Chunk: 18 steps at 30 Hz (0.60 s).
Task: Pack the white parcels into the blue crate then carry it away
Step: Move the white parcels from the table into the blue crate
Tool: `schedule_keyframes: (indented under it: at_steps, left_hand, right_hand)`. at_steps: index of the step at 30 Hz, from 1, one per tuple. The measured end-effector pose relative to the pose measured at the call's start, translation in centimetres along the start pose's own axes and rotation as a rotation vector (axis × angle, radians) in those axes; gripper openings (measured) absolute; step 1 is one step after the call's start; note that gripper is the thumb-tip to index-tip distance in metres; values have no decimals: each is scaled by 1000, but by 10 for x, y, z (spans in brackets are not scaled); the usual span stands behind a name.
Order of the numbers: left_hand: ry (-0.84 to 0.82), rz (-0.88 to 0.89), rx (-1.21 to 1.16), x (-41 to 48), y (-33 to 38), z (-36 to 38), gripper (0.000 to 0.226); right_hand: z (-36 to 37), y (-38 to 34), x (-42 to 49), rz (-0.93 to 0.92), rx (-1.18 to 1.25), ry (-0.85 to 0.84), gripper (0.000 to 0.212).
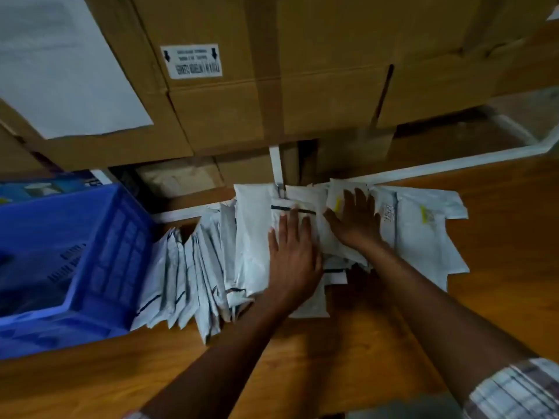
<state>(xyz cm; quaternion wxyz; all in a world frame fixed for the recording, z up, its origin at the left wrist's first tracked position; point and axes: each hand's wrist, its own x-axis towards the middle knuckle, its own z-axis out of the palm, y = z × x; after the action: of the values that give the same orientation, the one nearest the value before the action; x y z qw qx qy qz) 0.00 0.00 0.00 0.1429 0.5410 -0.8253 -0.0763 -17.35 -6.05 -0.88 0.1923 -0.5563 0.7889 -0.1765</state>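
Plainly the risk lies in the slick, loose stack. The crate (115, 237) sits at the left on the wooden surface (499, 237), and the parcels (254, 225) run from its right wall in a leaning row, on edge, out to a flatter heap at the right. If the hands scoop up too many at once, I judge the smooth mailers would slide apart and spill, or slip behind the white rack frame (276, 164) they butt against. Pulling from the middle could also topple the leaning row by the crate. The left hand (292, 261) lies flat, fingers straight, on the middle parcels. The right hand (355, 220), just beside it and a little further on, presses down with fingers spread on the overlapping ones; neither grips anything. As for containers, I can make out no parcel in the crate, though its bottom is dim. The cardboard boxes (302, 71) stacked above look closed, contents hidden. Packing looks not yet begun.
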Motion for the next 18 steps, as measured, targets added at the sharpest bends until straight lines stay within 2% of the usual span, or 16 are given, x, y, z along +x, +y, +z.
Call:
schedule_keyframes:
  at_steps: [3,9,18]
  left_hand:
    - [-23,-80,76,-1,-6,11,78]
    - [13,-80,207,-1,-18,27,85]
    - [18,-62,224,1,-38,30,70]
  right_hand:
    - [12,7,3,19,-33,-68,82]
    - [20,10,6,-7,-30,-72,72]
    - [29,1,3,-27,-84,-60,73]
